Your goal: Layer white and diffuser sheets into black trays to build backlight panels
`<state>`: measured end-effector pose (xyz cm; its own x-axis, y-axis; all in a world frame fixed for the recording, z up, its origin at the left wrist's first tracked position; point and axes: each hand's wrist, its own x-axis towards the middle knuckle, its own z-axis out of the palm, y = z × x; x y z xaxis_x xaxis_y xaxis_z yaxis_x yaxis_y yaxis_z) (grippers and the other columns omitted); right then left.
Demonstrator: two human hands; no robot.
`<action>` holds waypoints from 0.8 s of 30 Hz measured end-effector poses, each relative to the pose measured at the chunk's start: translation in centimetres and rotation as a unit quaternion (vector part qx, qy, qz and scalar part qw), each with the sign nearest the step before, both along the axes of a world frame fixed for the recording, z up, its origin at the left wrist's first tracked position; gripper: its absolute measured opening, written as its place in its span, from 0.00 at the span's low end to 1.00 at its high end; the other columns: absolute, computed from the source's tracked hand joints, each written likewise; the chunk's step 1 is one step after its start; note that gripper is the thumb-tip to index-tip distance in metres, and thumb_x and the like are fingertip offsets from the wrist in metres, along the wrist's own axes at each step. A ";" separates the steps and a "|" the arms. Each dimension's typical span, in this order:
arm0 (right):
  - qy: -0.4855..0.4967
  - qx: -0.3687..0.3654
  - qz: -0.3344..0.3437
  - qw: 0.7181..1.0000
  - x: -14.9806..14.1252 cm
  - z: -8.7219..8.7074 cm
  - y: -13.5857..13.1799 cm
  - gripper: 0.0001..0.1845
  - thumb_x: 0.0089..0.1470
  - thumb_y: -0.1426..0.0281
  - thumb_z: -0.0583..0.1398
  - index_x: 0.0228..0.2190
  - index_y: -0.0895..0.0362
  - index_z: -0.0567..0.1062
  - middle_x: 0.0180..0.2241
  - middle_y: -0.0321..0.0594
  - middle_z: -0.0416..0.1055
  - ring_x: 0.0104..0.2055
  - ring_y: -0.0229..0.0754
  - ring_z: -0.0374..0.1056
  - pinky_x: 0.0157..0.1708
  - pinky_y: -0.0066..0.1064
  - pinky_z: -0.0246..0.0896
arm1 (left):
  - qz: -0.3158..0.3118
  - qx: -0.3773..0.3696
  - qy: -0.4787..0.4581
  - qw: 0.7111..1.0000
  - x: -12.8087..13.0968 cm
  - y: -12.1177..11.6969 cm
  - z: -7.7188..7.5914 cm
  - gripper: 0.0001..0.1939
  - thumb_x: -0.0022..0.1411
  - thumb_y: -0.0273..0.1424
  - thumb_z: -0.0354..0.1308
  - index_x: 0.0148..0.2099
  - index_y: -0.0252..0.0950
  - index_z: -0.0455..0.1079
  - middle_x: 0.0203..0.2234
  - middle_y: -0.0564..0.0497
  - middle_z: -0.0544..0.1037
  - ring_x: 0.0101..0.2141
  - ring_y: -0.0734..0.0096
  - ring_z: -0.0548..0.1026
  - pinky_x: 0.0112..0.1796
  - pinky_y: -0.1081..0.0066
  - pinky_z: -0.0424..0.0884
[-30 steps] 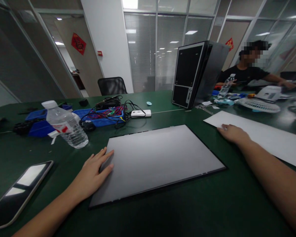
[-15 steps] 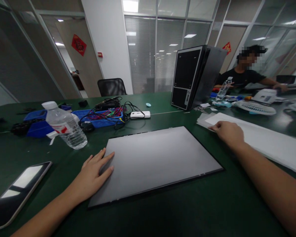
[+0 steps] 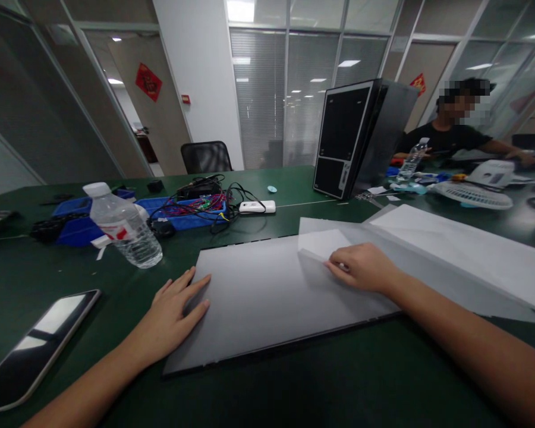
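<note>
Your right hand (image 3: 364, 268) covers the spot where it grips the translucent sheet (image 3: 410, 270), so you cannot see which fingers pinch it. That sheet hides the far right corner of the grey panel (image 3: 258, 297) beneath it, and its own far end runs off the right edge (as does the white stack (image 3: 463, 249)). The phone (image 3: 31, 351) is cut by the left edge. Your left palm (image 3: 167, 318) hides the panel's near-left edge. The bottle label (image 3: 116, 229) is too small to read.
</note>
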<state>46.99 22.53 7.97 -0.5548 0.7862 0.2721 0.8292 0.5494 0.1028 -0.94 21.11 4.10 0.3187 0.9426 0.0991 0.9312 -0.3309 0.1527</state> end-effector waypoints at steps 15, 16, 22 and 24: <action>0.065 0.014 -0.163 0.984 7.2 -1.4 3.4 0.24 0.69 0.57 0.53 0.48 0.56 0.84 0.49 0.49 0.82 0.53 0.56 0.76 0.55 0.49 0.68 | -0.010 0.020 -0.008 1.000 0.0 0.1 0.0 0.34 0.73 0.51 0.48 0.73 0.41 0.66 0.74 0.37 0.60 0.72 0.42 0.60 0.68 0.36 0.57; 0.056 -0.002 -0.192 0.980 7.9 -1.6 3.7 0.24 0.69 0.57 0.52 0.47 0.56 0.84 0.49 0.49 0.82 0.52 0.56 0.76 0.53 0.48 0.69 | -0.010 0.018 -0.008 1.000 0.0 0.1 0.0 0.34 0.73 0.51 0.48 0.73 0.41 0.66 0.74 0.37 0.60 0.72 0.42 0.60 0.68 0.36 0.57; 0.064 -0.039 -0.215 0.974 8.2 -1.9 3.9 0.24 0.68 0.57 0.52 0.46 0.55 0.85 0.48 0.46 0.82 0.47 0.53 0.77 0.49 0.43 0.70 | -0.006 0.013 -0.008 1.000 0.1 0.0 0.3 0.35 0.72 0.51 0.48 0.73 0.39 0.66 0.73 0.36 0.61 0.72 0.43 0.60 0.68 0.37 0.57; 0.060 -0.038 -0.176 0.982 7.2 -1.9 3.7 0.23 0.68 0.58 0.53 0.47 0.55 0.84 0.50 0.46 0.82 0.49 0.53 0.77 0.51 0.44 0.69 | -0.008 0.016 -0.010 1.000 0.1 -0.1 0.3 0.35 0.72 0.51 0.48 0.73 0.40 0.66 0.74 0.36 0.61 0.72 0.42 0.61 0.68 0.37 0.57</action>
